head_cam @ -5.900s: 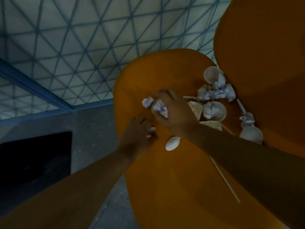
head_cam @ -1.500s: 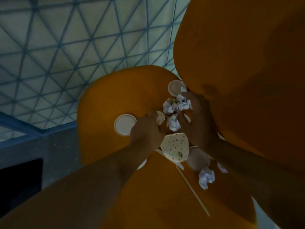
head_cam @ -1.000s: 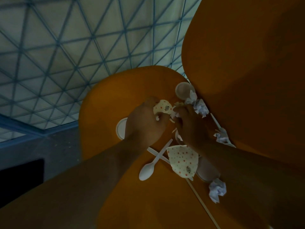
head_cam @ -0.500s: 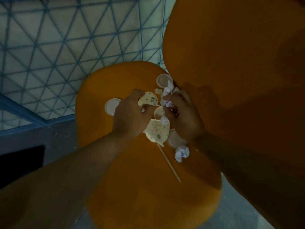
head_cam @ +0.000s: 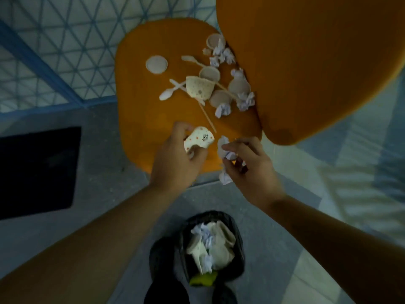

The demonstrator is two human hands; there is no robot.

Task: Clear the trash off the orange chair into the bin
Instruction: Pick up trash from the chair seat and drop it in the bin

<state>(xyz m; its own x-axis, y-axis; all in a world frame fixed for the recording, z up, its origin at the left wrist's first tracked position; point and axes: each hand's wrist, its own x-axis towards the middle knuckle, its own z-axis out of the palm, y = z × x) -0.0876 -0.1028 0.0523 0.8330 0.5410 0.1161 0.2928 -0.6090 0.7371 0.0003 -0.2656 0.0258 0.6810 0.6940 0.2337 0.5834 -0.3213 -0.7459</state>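
The orange chair seat carries trash: a dotted paper cup, round lids, white plastic spoons, a wooden stick and several crumpled paper balls. My left hand hovers over the seat's near edge, shut on a crushed dotted paper cup. My right hand is beside it, shut on crumpled white paper. A black-lined bin stands on the floor below my hands, holding paper and cups.
The chair's orange backrest rises at the right. A dark mat lies on the grey floor at the left. A tiled area with blue lines spreads behind the chair.
Both hands have pulled back from the trash pile to the seat's near edge, each holding a piece. The view has tilted down and the bin has come into sight.
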